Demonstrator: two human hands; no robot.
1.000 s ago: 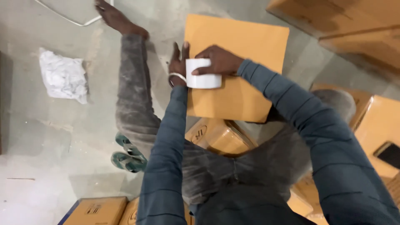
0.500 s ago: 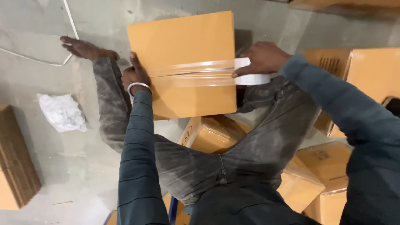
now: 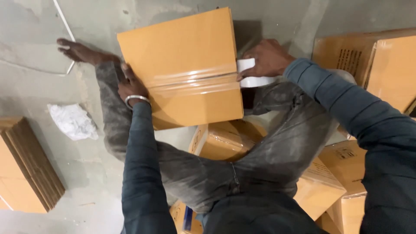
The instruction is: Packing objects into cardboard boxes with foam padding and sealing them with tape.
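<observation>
**Tape band run across the top of a cardboard box**

Cardboard box (image 3: pixel 182 69), orange-brown, rests on the person's lap above the grey concrete floor (image 3: pixel 30 78), its top face toward the camera. A band of clear tape (image 3: pixel 195 82) lies across that face from its left edge to its right edge. The right hand (image 3: pixel 268 58) is clenched around a white tape roll (image 3: pixel 253 73) just off the box's right edge, where the band leaves the top. The left hand (image 3: pixel 132 86), a metal bangle at the wrist, presses flat against the box's left edge with fingers spread; it grips nothing.

Done well, I judge, this step wants the roll kept taut and square to the edge while it turns down over the right side, so the band lies without wrinkles or slack. The left hand should brace firmly so the box does not twist on the lap.

More boxes (image 3: pixel 390 65) sit at the right, flattened cartons (image 3: pixel 26 164) at the floor's left edge, a crumpled white cloth (image 3: pixel 71 121) nearby.
</observation>
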